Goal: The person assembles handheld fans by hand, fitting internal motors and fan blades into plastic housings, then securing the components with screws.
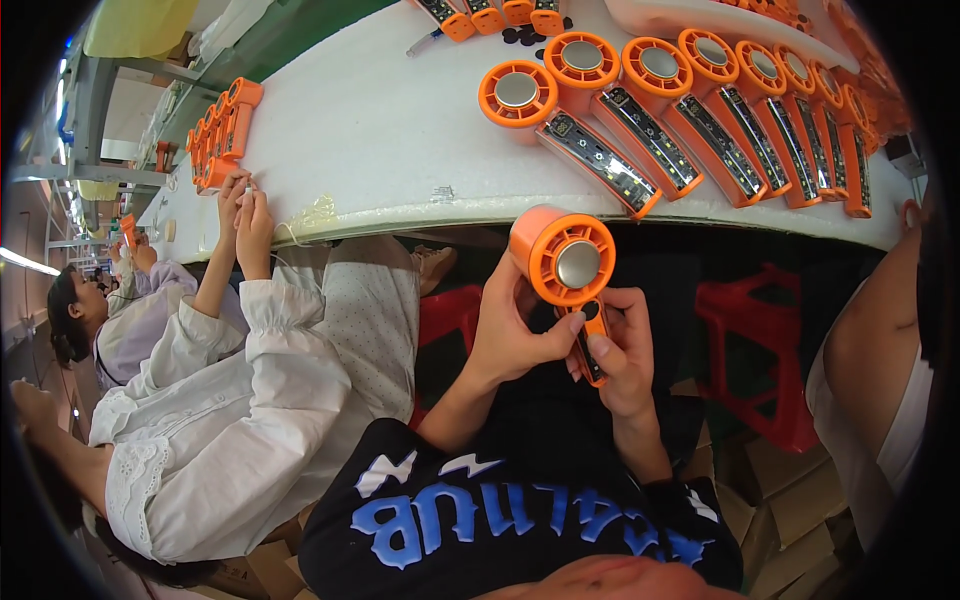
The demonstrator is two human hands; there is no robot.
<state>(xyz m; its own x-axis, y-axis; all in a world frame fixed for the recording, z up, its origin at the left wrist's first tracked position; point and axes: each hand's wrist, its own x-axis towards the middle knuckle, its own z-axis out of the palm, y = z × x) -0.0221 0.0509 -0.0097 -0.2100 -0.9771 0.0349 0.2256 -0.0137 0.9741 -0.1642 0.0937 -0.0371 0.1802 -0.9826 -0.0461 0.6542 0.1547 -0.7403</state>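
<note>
Orange handheld fan (545, 236) is held up off the table, just in front of its near edge and above the person's lap, with its round head uppermost and the silver disc (577, 265) at the hub facing the camera. Its handle slants down and slightly right, a dark strip showing along the face. The left hand (508, 338) cups the head's lower left side, fingers curled behind and partly hidden, thumb laid across the top of the handle. The right hand (628, 365) is closed around the handle, thumb on its front. On the white tabletop (390, 140) beyond, similar orange fans (706, 125) lie in a curved, overlapping row, dark circuit boards visible in their handles. Small black pieces (524, 36) lie near the far edge. To the left, a co-worker in a white blouse (290, 385) has both hands together near another cluster of orange fans (236, 128). Red stools (757, 345) stand below the table.
</note>
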